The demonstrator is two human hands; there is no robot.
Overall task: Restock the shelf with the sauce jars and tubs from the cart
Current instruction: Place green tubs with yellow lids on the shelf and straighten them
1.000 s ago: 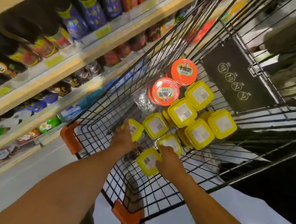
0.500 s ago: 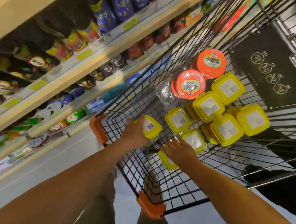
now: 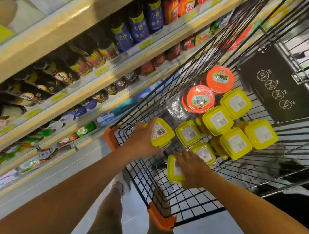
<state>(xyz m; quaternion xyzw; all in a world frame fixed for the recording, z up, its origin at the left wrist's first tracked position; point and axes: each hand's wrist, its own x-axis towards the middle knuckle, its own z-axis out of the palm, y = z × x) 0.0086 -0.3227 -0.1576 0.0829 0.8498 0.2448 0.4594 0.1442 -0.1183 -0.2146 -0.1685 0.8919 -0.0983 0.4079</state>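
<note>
**RESTOCK: EARLY STAGE, BOTH HANDS LOADED**

Left hand [image 3: 144, 140] is curled round a yellow-lid tub [image 3: 162, 132], held by the shelf-side wall of the cart [image 3: 161, 195]. Right hand [image 3: 194, 169] grips a second tub [image 3: 175, 170], tipped on edge low in the basket. Neither tub is on the shelf [image 3: 100, 85] yet. At least six more yellow tubs [image 3: 217, 120] and two red-lid tubs [image 3: 198, 99] sit in the cart, so most of the job appears outstanding.

Not verifiable:
- target slot on the shelf; stock there is blurred
- items under the top layer
- foil-looking item [image 3: 177, 107], unidentified
- label text, illegible
</note>
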